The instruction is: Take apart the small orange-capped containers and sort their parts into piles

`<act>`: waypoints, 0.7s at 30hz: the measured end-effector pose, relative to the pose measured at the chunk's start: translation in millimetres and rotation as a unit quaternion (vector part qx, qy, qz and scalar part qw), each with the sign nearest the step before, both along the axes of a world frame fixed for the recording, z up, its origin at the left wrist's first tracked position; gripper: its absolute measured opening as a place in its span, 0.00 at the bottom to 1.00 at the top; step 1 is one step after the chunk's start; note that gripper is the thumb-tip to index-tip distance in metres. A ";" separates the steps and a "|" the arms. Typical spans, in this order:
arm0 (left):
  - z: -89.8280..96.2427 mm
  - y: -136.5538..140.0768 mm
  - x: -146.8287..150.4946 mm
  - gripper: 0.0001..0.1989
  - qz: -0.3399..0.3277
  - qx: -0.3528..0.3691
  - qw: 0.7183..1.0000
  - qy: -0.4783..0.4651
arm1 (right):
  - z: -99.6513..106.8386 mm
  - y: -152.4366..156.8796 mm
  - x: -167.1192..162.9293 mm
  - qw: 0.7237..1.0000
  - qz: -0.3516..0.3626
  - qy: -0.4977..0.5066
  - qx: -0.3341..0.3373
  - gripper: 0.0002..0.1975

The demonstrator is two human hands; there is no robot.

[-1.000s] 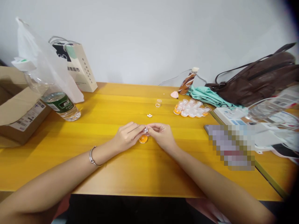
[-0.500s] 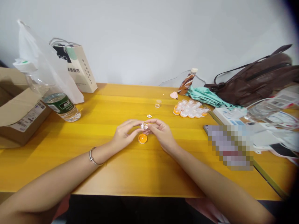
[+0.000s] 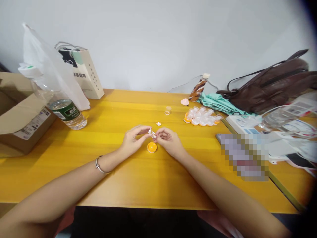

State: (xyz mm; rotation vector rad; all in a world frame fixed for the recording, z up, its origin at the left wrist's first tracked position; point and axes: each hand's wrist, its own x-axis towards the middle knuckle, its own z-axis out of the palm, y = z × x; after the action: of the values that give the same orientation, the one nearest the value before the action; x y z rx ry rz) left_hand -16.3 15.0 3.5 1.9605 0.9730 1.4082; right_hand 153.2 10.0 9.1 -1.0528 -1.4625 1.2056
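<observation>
My left hand point(image 3: 135, 138) pinches a small white piece point(image 3: 150, 131) between thumb and fingertips. Against it, my right hand point(image 3: 168, 140) grips a white openwork plastic piece point(image 3: 153, 135); the two pieces meet or nearly touch. Just below the fingers sits a round orange cap point(image 3: 152, 147) with a pale rim, flat on the table. Another small white cut-out piece point(image 3: 158, 124) lies beyond my hands. Farther back stands a small clear cup point(image 3: 167, 110). The pieces are too small to make out in detail.
A cluster of clear capsules with orange bases point(image 3: 202, 116) lies at the back right, near a brown drink bottle point(image 3: 198, 88) and a phone point(image 3: 242, 157). On the left stand a water bottle point(image 3: 65, 110), a cardboard box point(image 3: 27, 122) and a paper bag point(image 3: 86, 72).
The white item between my hands now shows as two parts, one at each hand's fingertips, and its angle has changed. My right fingers have curled in more. The cap stays put.
</observation>
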 end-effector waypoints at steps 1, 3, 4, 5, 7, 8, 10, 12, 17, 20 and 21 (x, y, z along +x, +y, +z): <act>-0.4 1.0 -0.1 0.11 0.007 -0.002 1.000 -0.005 | -1.2 3.6 2.8 1.000 -0.013 -0.013 0.007 0.05; -1.3 3.0 -0.3 0.11 0.015 -0.003 1.000 -0.014 | -4.2 12.8 10.2 0.997 -0.050 -0.054 0.031 0.04; -1.8 3.8 -0.4 0.11 0.014 -0.002 1.000 -0.015 | -5.8 18.0 14.4 0.993 -0.070 -0.082 0.046 0.03; -2.2 4.5 -0.5 0.11 0.011 0.000 1.000 -0.014 | -7.6 23.4 18.5 0.988 -0.087 -0.114 0.062 0.02; -3.1 5.5 -0.6 0.11 0.007 0.004 1.000 -0.010 | -11.0 33.4 24.7 0.975 -0.107 -0.170 0.093 0.02; -3.5 5.8 -0.5 0.11 0.005 0.006 1.000 -0.006 | -12.6 37.6 26.3 0.970 -0.108 -0.188 0.107 0.01; -4.3 6.2 -0.3 0.11 0.002 0.009 1.000 0.004 | -15.3 44.2 26.6 0.965 -0.095 -0.208 0.127 0.02; -5.0 6.5 -0.2 0.11 0.000 0.011 1.000 0.013 | -17.4 48.3 24.3 0.964 -0.078 -0.213 0.137 0.03; -6.9 7.2 0.3 0.11 -0.005 0.021 0.999 0.025 | -20.9 53.6 19.4 0.967 -0.080 -0.201 0.133 0.04; -6.8 7.4 0.5 0.11 -0.007 0.028 0.999 0.031 | -21.5 54.5 20.6 0.969 -0.073 -0.198 0.130 0.04; -6.5 7.3 0.5 0.11 -0.005 0.032 0.999 0.033 | -21.0 53.7 21.2 0.969 -0.075 -0.195 0.129 0.05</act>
State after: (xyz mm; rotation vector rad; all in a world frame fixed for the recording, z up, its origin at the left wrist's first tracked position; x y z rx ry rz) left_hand -15.8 22.3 -3.0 2.0663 0.9570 1.3934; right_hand 174.4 63.8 -11.9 -1.2384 -1.7476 0.7014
